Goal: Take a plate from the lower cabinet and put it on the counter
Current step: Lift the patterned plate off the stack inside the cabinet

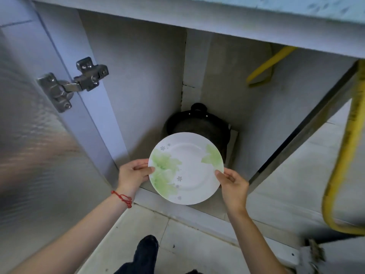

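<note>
A round white plate [187,169] with green leaf prints and small grey flowers is held flat in front of the open lower cabinet [138,80]. My left hand [132,176] grips its left rim, thumb on top. My right hand [233,185] grips the right rim the same way. The plate hovers above the cabinet's front sill. The counter [276,6], pale blue with a faint pattern, runs along the top edge of the view, well above the plate.
A black pot with a lid [197,125] stands at the back of the cabinet behind the plate. The open cabinet door [35,145] with a metal hinge [67,84] hangs on the left. A yellow hose [347,145] loops down on the right. Tiled floor lies below.
</note>
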The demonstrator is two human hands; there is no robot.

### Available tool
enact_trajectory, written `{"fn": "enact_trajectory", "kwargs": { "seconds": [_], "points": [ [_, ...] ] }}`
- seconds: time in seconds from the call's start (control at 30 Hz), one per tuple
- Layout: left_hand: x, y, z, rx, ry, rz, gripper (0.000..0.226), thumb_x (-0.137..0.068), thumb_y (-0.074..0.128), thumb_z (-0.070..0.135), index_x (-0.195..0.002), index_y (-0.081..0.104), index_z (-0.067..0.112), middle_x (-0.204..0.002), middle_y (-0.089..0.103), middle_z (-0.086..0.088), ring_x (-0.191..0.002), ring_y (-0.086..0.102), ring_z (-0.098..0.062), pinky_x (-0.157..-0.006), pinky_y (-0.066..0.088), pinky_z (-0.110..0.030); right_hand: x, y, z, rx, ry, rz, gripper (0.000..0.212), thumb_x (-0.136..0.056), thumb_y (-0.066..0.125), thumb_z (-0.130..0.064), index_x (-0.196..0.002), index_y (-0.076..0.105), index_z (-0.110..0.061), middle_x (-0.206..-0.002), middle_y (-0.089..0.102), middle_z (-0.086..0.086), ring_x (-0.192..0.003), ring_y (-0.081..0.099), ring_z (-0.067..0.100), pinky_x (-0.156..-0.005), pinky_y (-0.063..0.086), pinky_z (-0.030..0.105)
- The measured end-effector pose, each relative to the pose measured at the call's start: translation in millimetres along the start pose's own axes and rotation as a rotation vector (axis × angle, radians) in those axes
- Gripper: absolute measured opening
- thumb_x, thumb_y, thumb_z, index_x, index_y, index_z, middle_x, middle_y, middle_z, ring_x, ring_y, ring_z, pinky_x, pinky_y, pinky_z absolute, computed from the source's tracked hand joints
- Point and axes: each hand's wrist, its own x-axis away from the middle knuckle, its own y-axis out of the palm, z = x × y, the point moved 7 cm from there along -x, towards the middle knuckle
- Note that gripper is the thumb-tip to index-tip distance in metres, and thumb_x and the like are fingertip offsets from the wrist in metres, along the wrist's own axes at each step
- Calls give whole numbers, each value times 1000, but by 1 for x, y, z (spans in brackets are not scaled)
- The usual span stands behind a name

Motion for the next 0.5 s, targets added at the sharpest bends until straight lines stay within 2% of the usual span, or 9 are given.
{"fn": "enact_trajectory", "kwargs": {
  "seconds": [0.07, 0.17, 0.27, 0.33, 0.4, 0.5],
  "points": [
    [1, 2, -1, -37, -29, 5, 20, -71, 65, -11, -83, 68, 5, -70, 72, -1, -62, 68, -16, -51, 55, -17, 0, -6, 3, 31, 37, 26, 8, -77, 68, -1, -83, 68, -7, -71, 68, -1, -65, 64, 11, -53, 49, 8],
    [8, 5, -5, -76, -79, 20, 20, -71, 63, -13, -84, 67, 2, -66, 71, 1, -55, 68, -9, -50, 55, -18, 6, -14, 5, 73, 64, 45, 8, -76, 69, -2, -82, 70, -7, -70, 67, -7, -63, 63, 5, -54, 51, 10],
    [24, 3, -4, -100, -126, 30, 21, -71, 62, -14, -87, 67, 0, -70, 70, -1, -57, 68, -11, -53, 57, -20, 20, -24, 3, 122, 85, 50, 13, -76, 69, -3, -74, 69, -16, -69, 67, -7, -65, 62, 8, -60, 50, 15],
    [38, 2, 0, -121, -150, 18, 22, -72, 62, -14, -90, 66, -2, -64, 71, 4, -57, 67, -11, -52, 56, -20, 33, -32, -2, 138, 119, 56, 9, -76, 69, -3, -73, 69, -11, -66, 66, -5, -60, 60, 5, -59, 49, 15],
    [55, 1, 8, -141, -178, 19, 22, -72, 62, -14, -90, 65, -2, -62, 71, 6, -55, 67, -7, -51, 55, -19, 48, -41, -13, 153, 156, 62, 17, -75, 70, -4, -67, 68, -18, -64, 65, -3, -55, 57, 2, -59, 49, 17],
    [86, -2, 25, -155, -226, 34, 23, -72, 61, -15, -93, 63, -5, -70, 67, -1, -52, 65, -3, -51, 56, -18, 72, -55, -36, 205, 203, 71, 27, -76, 69, -5, -59, 61, -25, -62, 62, 3, -59, 55, 12, -62, 46, 27]
  ]
}}
